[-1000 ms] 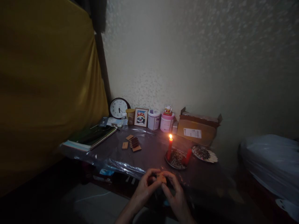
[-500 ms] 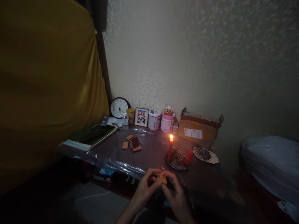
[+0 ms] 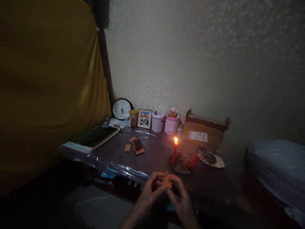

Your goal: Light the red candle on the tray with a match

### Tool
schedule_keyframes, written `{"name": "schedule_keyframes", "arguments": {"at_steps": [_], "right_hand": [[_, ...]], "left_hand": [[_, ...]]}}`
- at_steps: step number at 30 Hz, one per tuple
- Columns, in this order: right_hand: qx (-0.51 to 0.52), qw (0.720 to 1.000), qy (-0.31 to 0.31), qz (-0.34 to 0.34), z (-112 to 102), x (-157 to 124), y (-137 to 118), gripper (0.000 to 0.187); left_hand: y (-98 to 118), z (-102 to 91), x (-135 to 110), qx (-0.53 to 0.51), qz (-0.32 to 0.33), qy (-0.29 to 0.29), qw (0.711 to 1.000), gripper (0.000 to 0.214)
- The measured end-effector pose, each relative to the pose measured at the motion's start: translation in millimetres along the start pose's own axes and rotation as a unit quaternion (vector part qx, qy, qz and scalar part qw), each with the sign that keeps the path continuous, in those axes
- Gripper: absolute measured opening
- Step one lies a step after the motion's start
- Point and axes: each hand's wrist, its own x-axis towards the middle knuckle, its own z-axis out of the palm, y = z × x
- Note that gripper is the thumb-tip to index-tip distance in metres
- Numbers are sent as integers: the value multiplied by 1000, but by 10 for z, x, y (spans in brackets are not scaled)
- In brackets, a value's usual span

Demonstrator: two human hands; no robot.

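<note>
Both hands meet in front of the table's near edge, around a small tan matchbox (image 3: 166, 182). My left hand (image 3: 152, 190) pinches it from the left with thumb and fingers. From the right, my right hand (image 3: 180, 197) grips its other side. Whether the box is slid open I cannot make out. Beyond the hands a lit red candle (image 3: 175, 151) stands upright in a round metal dish (image 3: 181, 172) strewn with dark bits. A second red candle (image 3: 194, 160), unlit, leans at the dish's right side.
Several matchboxes (image 3: 127, 148) lie left of centre beside dark-striped packs (image 3: 137, 145). A plate of matchsticks (image 3: 219, 162) is right of the candles. Along the wall stand a clock (image 3: 121, 108), a framed panda picture (image 3: 144, 119), tubs (image 3: 158, 122) and a cardboard box (image 3: 197, 130). Books (image 3: 95, 140) lie at left.
The view has shifted very slightly. Both hands keep their grip on the matchbox, and its face has turned a little toward me.
</note>
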Motion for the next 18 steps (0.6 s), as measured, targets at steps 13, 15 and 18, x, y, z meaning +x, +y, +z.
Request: {"name": "schedule_keyframes", "arguments": {"at_steps": [13,15,18], "right_hand": [[-6,1000,12,-11,-40,12,-63,22],[-6,1000,14,-10,-41,14,-64,21],[-7,1000,10,-7,-44,17,-63,21]], "left_hand": [[-32,-20,33,25,27,-8,999,33],[-42,-24,33,29,29,-10,999,32],[-55,-25,32,36,27,-8,999,32]]}}
